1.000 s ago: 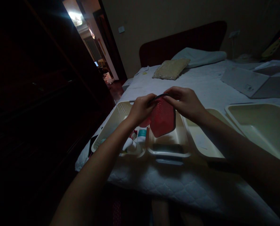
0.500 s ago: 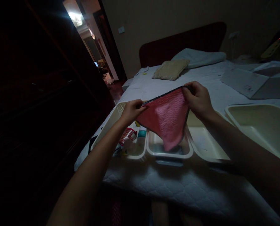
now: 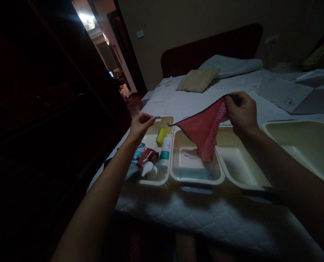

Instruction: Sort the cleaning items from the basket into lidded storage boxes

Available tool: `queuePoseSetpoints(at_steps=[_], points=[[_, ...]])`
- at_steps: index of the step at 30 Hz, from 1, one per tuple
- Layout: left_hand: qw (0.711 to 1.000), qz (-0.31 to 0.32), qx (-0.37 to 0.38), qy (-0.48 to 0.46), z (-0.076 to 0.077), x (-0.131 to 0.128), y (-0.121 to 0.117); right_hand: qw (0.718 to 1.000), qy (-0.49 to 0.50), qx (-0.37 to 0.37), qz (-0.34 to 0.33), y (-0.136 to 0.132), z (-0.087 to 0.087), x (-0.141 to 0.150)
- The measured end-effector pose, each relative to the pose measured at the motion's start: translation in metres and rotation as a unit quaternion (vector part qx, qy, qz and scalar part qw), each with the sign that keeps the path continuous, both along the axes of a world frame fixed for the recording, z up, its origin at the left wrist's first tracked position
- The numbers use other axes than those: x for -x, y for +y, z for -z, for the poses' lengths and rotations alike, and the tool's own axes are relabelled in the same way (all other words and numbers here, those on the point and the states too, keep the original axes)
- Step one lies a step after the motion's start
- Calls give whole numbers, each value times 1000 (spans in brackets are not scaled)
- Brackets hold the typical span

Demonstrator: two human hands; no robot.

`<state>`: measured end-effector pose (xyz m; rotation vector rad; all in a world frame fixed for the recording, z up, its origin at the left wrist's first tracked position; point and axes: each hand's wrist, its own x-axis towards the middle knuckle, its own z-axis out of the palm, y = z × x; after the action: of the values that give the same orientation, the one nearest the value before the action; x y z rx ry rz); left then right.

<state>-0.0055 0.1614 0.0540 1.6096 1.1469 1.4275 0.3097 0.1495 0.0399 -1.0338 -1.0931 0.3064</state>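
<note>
My right hand (image 3: 242,111) pinches one corner of a pink-red cloth with a dark stitched edge (image 3: 205,129). The cloth hangs slanting down over the middle cream tray (image 3: 178,174), its lower tip above a folded teal cloth (image 3: 194,173) inside. My left hand (image 3: 140,126) hovers over the perforated cream basket (image 3: 166,122), fingers pinched together. It is a short gap away from the cloth's free left corner. The basket holds a yellow item (image 3: 161,136), a white bottle with a teal label (image 3: 165,153), a red packet (image 3: 147,156) and other toiletries.
A third cream tray (image 3: 240,171) and a large tub (image 3: 300,145) sit to the right on the quilted mattress (image 3: 194,218). A tan cushion (image 3: 198,79), a grey pillow (image 3: 230,65) and flattened cardboard (image 3: 287,94) lie farther back. Dark furniture stands left, beside a lit doorway (image 3: 107,54).
Both hands pulled the folded cloth open and apart. The left corner has left my left hand, and my right hand has carried the cloth up and to the right.
</note>
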Motion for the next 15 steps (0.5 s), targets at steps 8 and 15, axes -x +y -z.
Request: queuePoseSetpoints(at_steps=[8,15], points=[[991,86,3,106,15,-43,-9,995,-73,-6,-67,-14,-15,22],[950,153,13,271,34,-73,-32,989,-118,-44,-81,-26,-25,40]])
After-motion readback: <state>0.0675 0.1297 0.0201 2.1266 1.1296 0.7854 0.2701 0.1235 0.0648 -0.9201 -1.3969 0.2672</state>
